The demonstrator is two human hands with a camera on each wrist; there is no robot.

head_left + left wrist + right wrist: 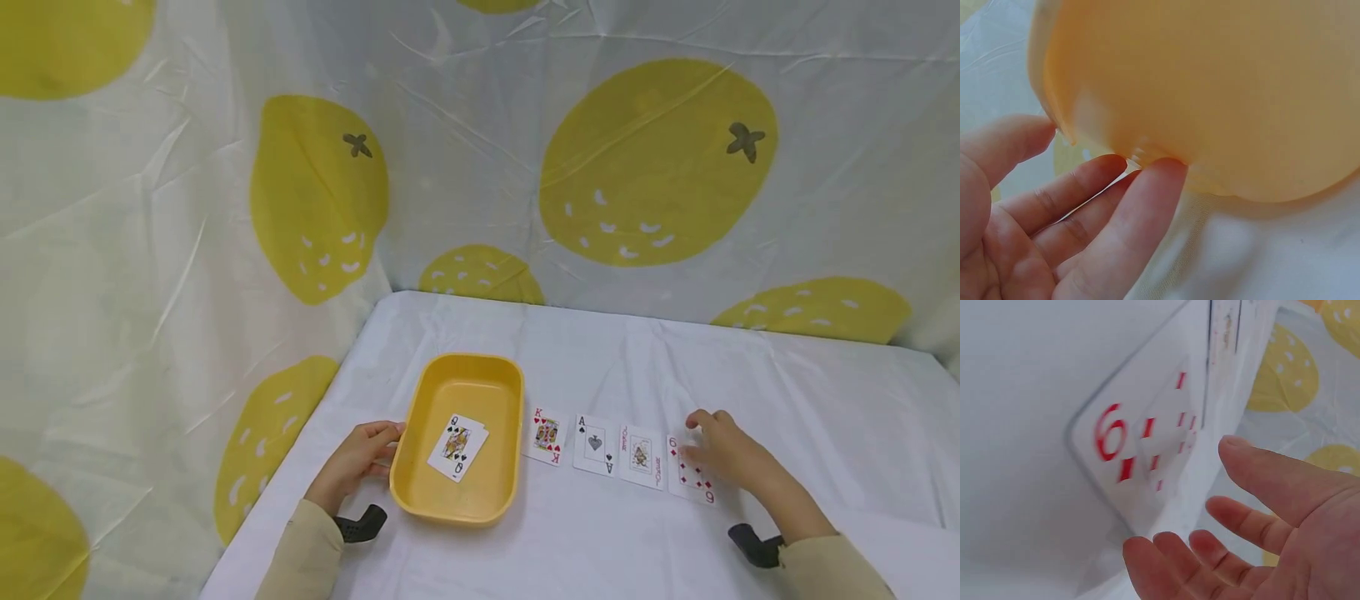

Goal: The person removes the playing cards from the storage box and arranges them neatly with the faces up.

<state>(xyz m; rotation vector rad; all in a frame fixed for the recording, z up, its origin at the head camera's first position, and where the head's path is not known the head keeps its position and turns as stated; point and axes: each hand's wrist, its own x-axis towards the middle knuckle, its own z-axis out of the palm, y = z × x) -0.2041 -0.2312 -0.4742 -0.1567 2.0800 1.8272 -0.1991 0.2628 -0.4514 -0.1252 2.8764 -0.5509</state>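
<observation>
My left hand (358, 460) is at the left side of a yellow plastic tray (512, 433), its fingertips (1163, 172) touching the tray's edge. Inside lies a queen of spades (454, 446), covering most of another card. To the right, face up in a row, are a king of hearts (546, 435), an ace of spades (595, 445), a joker (641, 456) and a six of diamonds (686, 471). Over that last card hovers my right hand (729, 450). Its thumb and fingers (1160, 569) are spread apart beside the card, with nothing between them.
A white cloth (592, 550) with folds covers the table. Hanging fabric (465, 167) printed with yellow lemons encloses the back and left side. Dark wrist-worn devices (362, 525) jut out near both sleeves.
</observation>
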